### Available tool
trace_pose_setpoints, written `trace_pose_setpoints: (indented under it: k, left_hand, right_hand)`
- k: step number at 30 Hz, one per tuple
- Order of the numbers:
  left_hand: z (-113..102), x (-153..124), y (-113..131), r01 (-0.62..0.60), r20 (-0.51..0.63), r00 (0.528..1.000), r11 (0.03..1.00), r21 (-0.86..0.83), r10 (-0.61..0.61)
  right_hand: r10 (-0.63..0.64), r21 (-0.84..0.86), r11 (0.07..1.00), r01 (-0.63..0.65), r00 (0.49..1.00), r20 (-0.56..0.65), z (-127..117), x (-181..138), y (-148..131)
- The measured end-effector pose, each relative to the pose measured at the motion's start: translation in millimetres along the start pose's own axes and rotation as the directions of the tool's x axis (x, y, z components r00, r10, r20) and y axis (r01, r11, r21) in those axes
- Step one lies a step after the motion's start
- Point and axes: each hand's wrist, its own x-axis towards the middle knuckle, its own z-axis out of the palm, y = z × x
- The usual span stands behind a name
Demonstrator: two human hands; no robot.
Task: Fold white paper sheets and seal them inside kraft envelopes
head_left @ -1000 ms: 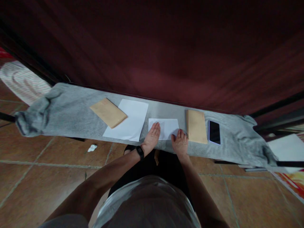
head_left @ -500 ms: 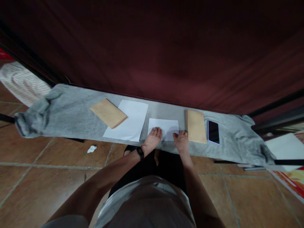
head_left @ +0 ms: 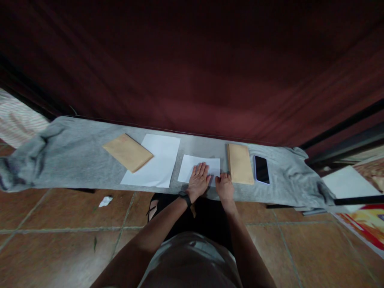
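Note:
A white sheet of paper (head_left: 186, 166), which looks folded to a smaller size, lies on the grey cloth in front of me. My left hand (head_left: 199, 181) rests flat on it with the fingers spread. At the paper's right edge is my right hand (head_left: 225, 187), fingers bent and thumb apart from them, touching the edge. Just beyond its fingertips lie brown envelopes (head_left: 241, 164), stacked. To the left, a larger white sheet (head_left: 159, 162) is partly covered by another brown envelope stack (head_left: 128, 153).
The grey cloth (head_left: 81, 160) covers a narrow bench against a dark red curtain (head_left: 192, 80). A phone (head_left: 262, 170) lies right of the envelopes. Crumpled white paper (head_left: 105, 201) is on the tiled floor (head_left: 75, 216).
My left hand has slid right and flattened across the middle of the smaller paper, its fingers spreading. My right hand stays at the right edge. The view has shifted slightly.

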Motion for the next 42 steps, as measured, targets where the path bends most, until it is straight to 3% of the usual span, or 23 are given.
trace_pose_setpoints:
  k: [5, 10, 14, 21, 27, 34, 38, 42]
  left_hand:
    - [0.7, 11.1, -7.9, 0.060, 0.025, 0.998, 0.998, 0.010, -0.061]
    - [-10.4, 25.2, -31.2, 0.035, 0.046, 0.998, 0.999, 0.028, -0.036]
    - [-11.2, 28.4, -47.9, 0.021, 0.018, 1.000, 0.998, 0.067, -0.022]
    - [-6.9, 26.5, -53.6, 0.051, 0.006, 0.999, 0.995, 0.089, -0.052]
    - [-11.1, 17.1, -66.3, 0.143, -0.029, 0.990, 0.984, 0.110, -0.141]
    - [-16.1, 5.4, -70.2, 0.163, -0.048, 0.986, 0.978, 0.129, -0.158]
    - [-18.9, -9.7, -63.9, 0.110, -0.054, 0.993, 0.985, 0.134, -0.103]
    - [-22.7, -33.9, -56.9, -0.098, 0.018, 0.995, 0.989, 0.107, 0.097]
  right_hand:
    - [-0.147, 0.180, 0.969, 0.167, 0.982, -0.118, 4.6, 0.2, -18.6]
    - [-0.287, 0.356, 0.884, 0.303, 0.953, -0.100, 29.2, 10.2, -53.0]
    - [-0.343, 0.192, 0.921, 0.340, 0.939, -0.018, 43.0, 16.1, -67.1]
    - [-0.295, -0.033, 0.955, 0.296, 0.955, 0.030, 46.7, 17.6, -64.3]
    - [-0.319, -0.114, 0.942, 0.315, 0.948, -0.018, 46.7, 14.9, -42.8]
    - [-0.344, -0.150, 0.933, 0.327, 0.934, -0.099, 47.3, 10.1, -19.4]
    - [-0.345, -0.167, 0.930, 0.328, 0.934, -0.088, 46.4, 8.4, -15.5]
    - [-0.341, -0.169, 0.931, 0.325, 0.937, -0.074, 46.0, 7.6, -16.4]
